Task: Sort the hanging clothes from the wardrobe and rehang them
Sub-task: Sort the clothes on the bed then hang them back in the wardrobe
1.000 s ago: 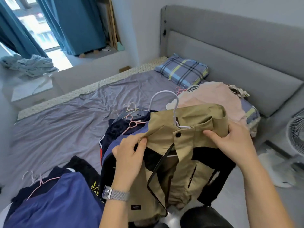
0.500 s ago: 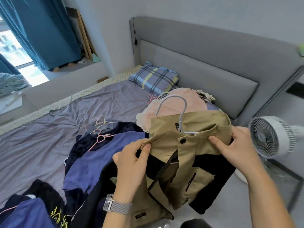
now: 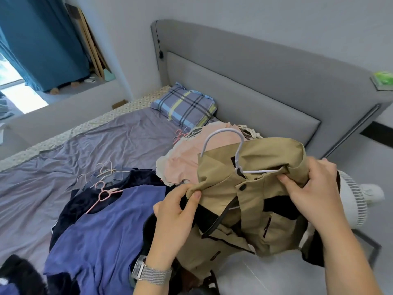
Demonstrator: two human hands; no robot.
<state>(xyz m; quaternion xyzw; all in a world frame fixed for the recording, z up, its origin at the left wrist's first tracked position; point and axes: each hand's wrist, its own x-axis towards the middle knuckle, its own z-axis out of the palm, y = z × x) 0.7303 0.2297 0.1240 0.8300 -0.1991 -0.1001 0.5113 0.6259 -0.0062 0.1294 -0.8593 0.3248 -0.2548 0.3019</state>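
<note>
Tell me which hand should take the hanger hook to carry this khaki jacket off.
Right. The right hand pinches the khaki jacket at the collar, just beside the white hanger. The left hand grips the jacket's far shoulder.

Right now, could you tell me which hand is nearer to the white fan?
Right. The right hand grips the khaki jacket directly before the white fan; the left hand grips its opposite shoulder.

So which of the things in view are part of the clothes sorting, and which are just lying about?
Part of the job:
- tan jacket, gripped at its shoulders by the left hand and right hand
- white hanger inside the jacket
- blue shirt on a pink hanger
- pink garment pile

Just lying about:
- plaid pillow
- white fan
- blue curtain
</note>
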